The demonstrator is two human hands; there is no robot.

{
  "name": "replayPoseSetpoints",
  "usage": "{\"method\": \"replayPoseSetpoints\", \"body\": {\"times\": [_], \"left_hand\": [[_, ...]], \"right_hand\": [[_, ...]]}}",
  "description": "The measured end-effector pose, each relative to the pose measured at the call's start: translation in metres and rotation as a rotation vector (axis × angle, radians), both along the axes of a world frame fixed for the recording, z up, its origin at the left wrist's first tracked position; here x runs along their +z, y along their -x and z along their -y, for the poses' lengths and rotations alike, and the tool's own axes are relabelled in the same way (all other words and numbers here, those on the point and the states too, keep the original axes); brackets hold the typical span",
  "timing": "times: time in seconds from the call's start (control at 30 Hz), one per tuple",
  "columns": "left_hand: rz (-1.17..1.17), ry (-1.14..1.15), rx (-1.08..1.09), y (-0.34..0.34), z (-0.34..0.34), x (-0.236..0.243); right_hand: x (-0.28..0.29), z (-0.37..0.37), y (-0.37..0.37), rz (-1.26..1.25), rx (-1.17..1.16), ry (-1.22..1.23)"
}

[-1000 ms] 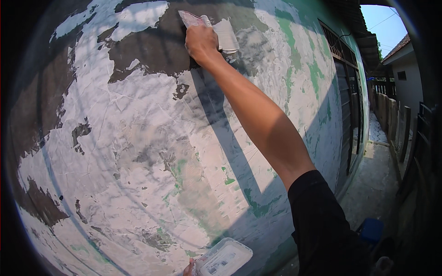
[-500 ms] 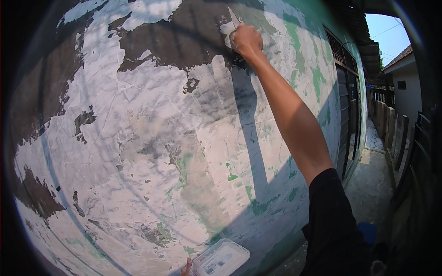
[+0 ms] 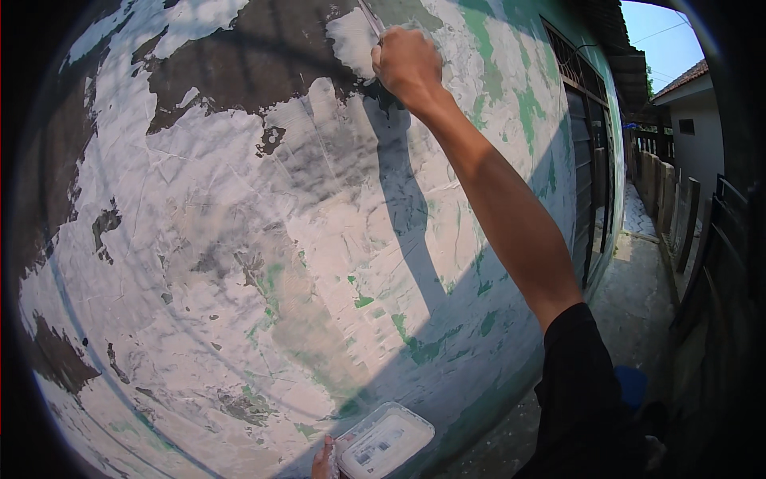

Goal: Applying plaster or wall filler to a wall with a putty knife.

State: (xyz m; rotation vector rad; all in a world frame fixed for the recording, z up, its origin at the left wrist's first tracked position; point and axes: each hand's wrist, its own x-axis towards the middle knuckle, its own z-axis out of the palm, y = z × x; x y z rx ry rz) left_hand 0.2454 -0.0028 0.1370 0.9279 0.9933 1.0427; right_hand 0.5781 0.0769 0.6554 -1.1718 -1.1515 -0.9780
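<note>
High on the wall, my right hand (image 3: pixel 411 64) is closed around a putty knife (image 3: pixel 369 17), its narrow blade angled up and left against the surface. A fresh-looking white putty patch (image 3: pixel 351 44) lies beside the blade, at the edge of a dark bare area (image 3: pixel 239 68). Down at the lower edge, my left hand (image 3: pixel 322 461) grips the side of a rectangular plastic container (image 3: pixel 412 417) smeared with white. Only its thumb and part of the hand show; the other fingers are hidden.
The wall (image 3: pixel 239 207) is patchy with white putty, green paint remnants and dark spots. To the right are a barred window (image 3: pixel 578 84), a narrow concrete path (image 3: pixel 634 279), a fence (image 3: pixel 666 199) and a blue object (image 3: pixel 630 387) on the ground.
My right hand and the knife have moved along the wall, and the white patch beside the blade looks larger. The view has shifted slightly right. My left hand still holds the container.
</note>
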Motion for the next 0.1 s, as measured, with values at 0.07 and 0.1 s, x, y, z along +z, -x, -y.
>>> {"method": "replayPoseSetpoints", "body": {"times": [0.07, 0.1], "left_hand": [[-0.024, -0.009, 0.006, 0.0, -0.007, -0.004], [-0.05, -0.016, 0.011, 0.002, -0.016, -0.006]], "right_hand": [[-0.009, -0.024, -0.016, -0.038, -0.046, 0.041], [-0.008, -0.025, -0.018, -0.039, -0.04, 0.039]]}}
